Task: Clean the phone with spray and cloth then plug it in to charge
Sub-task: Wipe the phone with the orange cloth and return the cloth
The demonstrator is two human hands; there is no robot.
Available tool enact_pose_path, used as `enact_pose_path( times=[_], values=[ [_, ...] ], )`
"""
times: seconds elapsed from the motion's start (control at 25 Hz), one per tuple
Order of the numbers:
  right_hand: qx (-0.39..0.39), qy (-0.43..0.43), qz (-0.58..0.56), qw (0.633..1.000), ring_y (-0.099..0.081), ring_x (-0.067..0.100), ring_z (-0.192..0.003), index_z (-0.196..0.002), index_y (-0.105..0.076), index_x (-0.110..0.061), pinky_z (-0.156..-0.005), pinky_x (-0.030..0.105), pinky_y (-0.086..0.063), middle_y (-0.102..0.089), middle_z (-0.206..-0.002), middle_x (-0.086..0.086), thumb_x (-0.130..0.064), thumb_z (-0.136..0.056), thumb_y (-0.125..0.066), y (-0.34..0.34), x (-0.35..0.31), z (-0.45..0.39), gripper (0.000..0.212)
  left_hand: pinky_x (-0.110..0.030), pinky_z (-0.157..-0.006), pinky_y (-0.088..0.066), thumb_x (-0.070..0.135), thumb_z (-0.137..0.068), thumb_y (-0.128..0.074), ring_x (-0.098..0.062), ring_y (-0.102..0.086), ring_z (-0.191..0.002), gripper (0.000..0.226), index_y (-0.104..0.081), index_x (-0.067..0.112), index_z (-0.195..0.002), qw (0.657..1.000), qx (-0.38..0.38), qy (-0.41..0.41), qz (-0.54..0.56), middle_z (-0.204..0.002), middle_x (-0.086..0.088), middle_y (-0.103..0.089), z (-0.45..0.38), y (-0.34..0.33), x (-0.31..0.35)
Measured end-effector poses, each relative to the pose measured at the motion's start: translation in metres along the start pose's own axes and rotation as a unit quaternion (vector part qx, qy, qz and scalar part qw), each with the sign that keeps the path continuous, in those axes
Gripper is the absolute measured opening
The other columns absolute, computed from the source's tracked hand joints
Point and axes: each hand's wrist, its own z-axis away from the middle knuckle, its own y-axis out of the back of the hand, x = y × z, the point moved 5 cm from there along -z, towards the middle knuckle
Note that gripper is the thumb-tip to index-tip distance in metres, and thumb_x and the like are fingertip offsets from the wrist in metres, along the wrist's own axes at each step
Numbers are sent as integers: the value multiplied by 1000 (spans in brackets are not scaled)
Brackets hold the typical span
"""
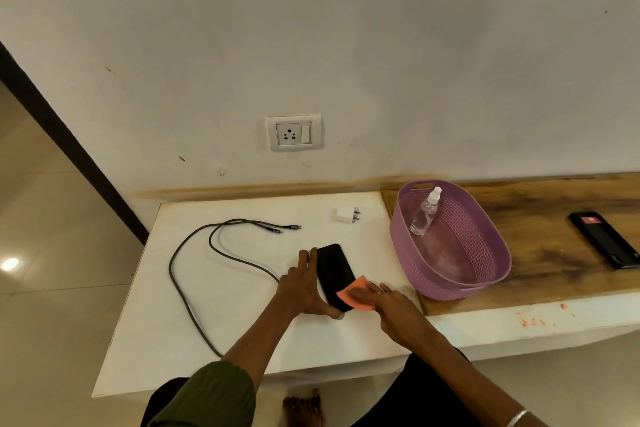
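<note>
The left hand (304,288) lies against the left long edge of the phone (335,274), its fingers stretched along that edge and its thumb curled round the near corner, steadying the phone on the white surface (242,305). The right hand (384,298) presses flat, fingers together, on an orange cloth (353,295) that covers the near right corner of the phone; a ring shows on one finger and a bangle on the wrist at the bottom edge of the view. The phone is black, lies flat and is angled with its far end toward the wall.

To the left, a dark cable (194,253) loops over the surface, both its plug ends lying near each other toward the back, apart from the phone. A white charger adapter (344,214) lies near the wall, its pins pointing right, not in the wall socket (293,132) above it.

On the right, a purple basket (485,274) sits on a wooden board (554,246), just beside the right hand. A clear spray bottle (426,213) leans inside against the basket's far wall. Farther right on the board lies a second black device (604,241) with a red label.
</note>
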Motion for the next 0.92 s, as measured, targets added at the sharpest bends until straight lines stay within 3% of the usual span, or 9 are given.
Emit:
enact_pose_path(
  times=[0.12, 0.32, 0.44, 0.52, 0.56, 0.6, 0.64, 0.72, 0.92],
  values=[
    [11, 8, 11, 1000, -33, 26, -145, -147, -30, -40, -117, 32, -30, -33, -158, -4, -5, -98, -51, 0, -4, -9, 65, -52, -99, -49, 81, -36, -77, -35, -47, -128, 156, 12, 26, -152, 1000, -10, -5, 2, -158, -1, -6, 0, -4, 1],
    [3, 29, -4, 1000, -20, 26, -149, -146, -38, -39, -121, 43, -21, -28, -160, -3, 3, -91, -43, 15, -17, -35, 69, -50, -96, -51, 79, -36, -78, -33, -50, -123, 153, 7, 27, -152, 1000, 3, -14, 13, -153, -2, -13, -1, 1, 2],
    [16, 39, -21, 999, -24, 28, -147, -145, -39, -38, -119, 46, -25, -31, -157, 0, 1, -91, -38, 23, -22, -50, 67, -51, -99, -49, 79, -38, -78, -34, -46, -128, 154, 10, 25, -153, 1000, -2, -15, 14, -156, -3, -9, -2, 0, -1],
    [12, 48, 10, 999, -26, 27, -145, -144, -40, -40, -118, 45, -27, -33, -156, -1, -29, -99, -21, 22, -26, -58, 49, -51, -100, -48, 79, -39, -79, -34, -45, -129, 155, 11, 24, -153, 1000, -1, -17, 14, -157, -3, -7, -2, -1, -1],
    [24, 57, 44, 997, -29, 26, -144, -143, -40, -39, -118, 44, -29, -35, -155, -1, -51, -92, -12, 23, -29, -62, 60, -50, -100, -48, 78, -39, -79, -34, -45, -128, 155, 10, 24, -153, 1000, 0, -19, 16, -156, -3, -8, -1, -2, -1],
    [49, 50, 97, 993, -36, 26, -140, -143, -41, -36, -117, 43, -32, -39, -152, 1, -62, -87, -15, 24, -29, -67, 67, -49, -99, -49, 78, -38, -80, -33, -47, -127, 154, 9, 25, -153, 1000, 2, -23, 20, -155, -3, -10, -1, -3, 1],
    [50, 27, 134, 989, -43, 26, -134, -141, -42, -31, -115, 42, -35, -45, -147, 4, -66, -88, -31, 20, -29, -70, 64, -48, -97, -50, 78, -38, -80, -32, -48, -125, 153, 7, 25, -153, 999, 6, -28, 24, -153, -4, -13, 0, -4, 2],
    [12, 1, 143, 990, -48, 25, -129, -139, -39, -20, -114, 35, -36, -47, -145, 6, -55, -90, -53, 12, -32, -76, 61, -47, -96, -51, 77, -38, -81, -30, -50, -122, 152, 5, 27, -152, 999, 13, -33, 30, -151, -4, -17, 1, -4, 1],
    [4, -66, 49, 997, -42, 23, -137, -147, -28, -16, -114, 28, -31, -38, -153, 5, -30, -98, -52, 8, -46, -75, 57, -49, -97, -51, 74, -37, -84, -32, -52, -121, 152, 3, 27, -152, 999, 19, -30, 38, -151, -3, -16, 1, 2, -6]
  ],
)
